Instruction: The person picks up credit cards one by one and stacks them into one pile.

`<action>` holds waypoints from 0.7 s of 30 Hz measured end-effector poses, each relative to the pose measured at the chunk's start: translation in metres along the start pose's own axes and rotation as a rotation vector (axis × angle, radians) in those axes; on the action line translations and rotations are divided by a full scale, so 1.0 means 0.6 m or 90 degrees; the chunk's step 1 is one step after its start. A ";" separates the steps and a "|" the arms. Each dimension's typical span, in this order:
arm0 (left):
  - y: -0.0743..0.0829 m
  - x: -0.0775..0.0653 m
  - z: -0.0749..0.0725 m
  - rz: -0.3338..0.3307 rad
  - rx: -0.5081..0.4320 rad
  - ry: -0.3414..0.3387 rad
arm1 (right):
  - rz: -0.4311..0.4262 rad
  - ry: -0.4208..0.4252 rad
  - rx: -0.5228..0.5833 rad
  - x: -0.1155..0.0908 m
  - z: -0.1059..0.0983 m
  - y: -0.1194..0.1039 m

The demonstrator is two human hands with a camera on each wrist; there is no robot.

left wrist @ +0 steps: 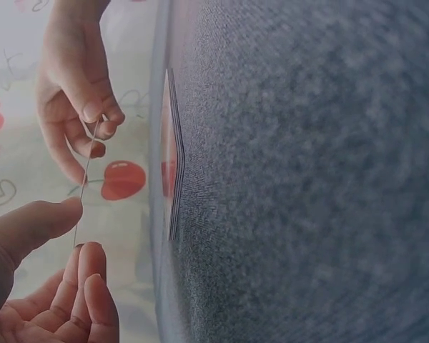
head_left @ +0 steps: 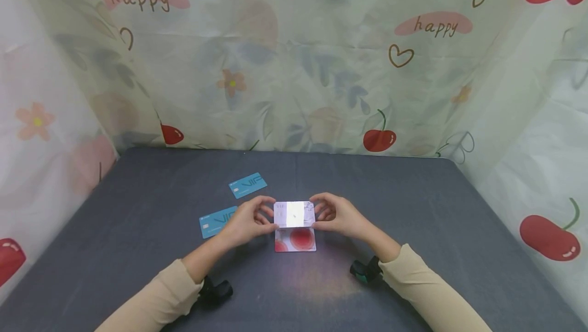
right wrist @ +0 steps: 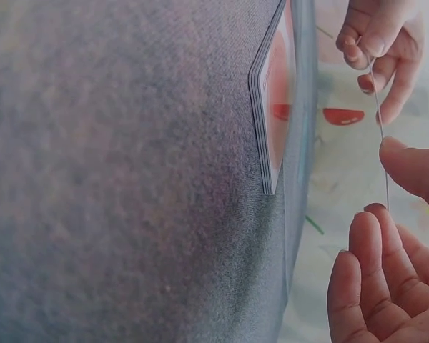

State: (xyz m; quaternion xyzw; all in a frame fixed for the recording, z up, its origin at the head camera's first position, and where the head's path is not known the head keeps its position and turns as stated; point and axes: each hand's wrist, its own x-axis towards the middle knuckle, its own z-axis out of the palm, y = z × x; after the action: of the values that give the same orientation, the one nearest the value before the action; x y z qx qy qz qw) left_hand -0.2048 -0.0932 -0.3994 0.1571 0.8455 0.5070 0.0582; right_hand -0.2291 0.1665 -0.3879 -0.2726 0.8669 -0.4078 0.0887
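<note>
Between both hands is a thin, pale lilac card (head_left: 294, 214), held up by its left and right short ends with a bright glare band across its middle. My left hand (head_left: 252, 220) pinches the left end between thumb and fingers. At the right end, my right hand (head_left: 339, 215) does the same. Edge-on in the wrist views, the card (left wrist: 81, 207) shows as a narrow line above the table. Below and nearer to me lies a small stack of white cards with red circles (head_left: 295, 240); its layered edges (right wrist: 261, 114) show in the right wrist view.
Two blue VIP cards lie on the dark grey table (head_left: 413, 219): one farther back (head_left: 248, 185), the other (head_left: 216, 222) partly behind the left hand. A patterned curtain (head_left: 294, 92) encloses the back and sides. Black wrist devices (head_left: 366, 269) sit by the beige sleeves.
</note>
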 end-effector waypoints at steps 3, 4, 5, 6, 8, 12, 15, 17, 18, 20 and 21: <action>0.001 -0.001 0.001 -0.001 0.005 -0.003 | 0.006 -0.003 0.006 -0.001 0.001 -0.001; 0.001 -0.002 0.001 0.000 0.006 -0.004 | 0.009 -0.005 0.007 -0.002 0.001 -0.001; 0.001 -0.002 0.001 0.001 0.006 -0.005 | 0.012 -0.006 0.009 -0.002 0.002 -0.002; 0.001 -0.003 0.001 0.002 0.006 -0.006 | 0.014 -0.008 0.011 -0.003 0.002 -0.003; 0.000 -0.003 0.002 0.002 0.006 -0.008 | 0.016 -0.011 0.012 -0.004 0.003 -0.003; -0.001 -0.004 0.003 -0.001 0.006 -0.010 | 0.018 -0.014 0.014 -0.006 0.005 -0.003; -0.002 -0.004 0.004 -0.001 0.004 -0.013 | 0.020 -0.016 0.017 -0.006 0.007 -0.002; -0.002 -0.005 0.004 -0.001 0.003 -0.015 | 0.023 -0.017 0.018 -0.007 0.008 -0.002; -0.002 -0.005 0.005 -0.001 0.003 -0.015 | 0.024 -0.017 0.017 -0.007 0.008 -0.002; -0.003 -0.005 0.005 -0.003 0.003 -0.018 | 0.021 -0.019 0.013 -0.008 0.009 -0.001; -0.003 -0.004 0.005 -0.003 0.002 -0.019 | 0.021 -0.019 0.012 -0.008 0.009 -0.001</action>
State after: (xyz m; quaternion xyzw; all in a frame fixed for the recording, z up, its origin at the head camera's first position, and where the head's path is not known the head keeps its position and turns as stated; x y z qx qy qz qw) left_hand -0.2020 -0.0925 -0.4025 0.1623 0.8459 0.5029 0.0718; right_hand -0.2228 0.1655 -0.3913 -0.2636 0.8661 -0.4102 0.1104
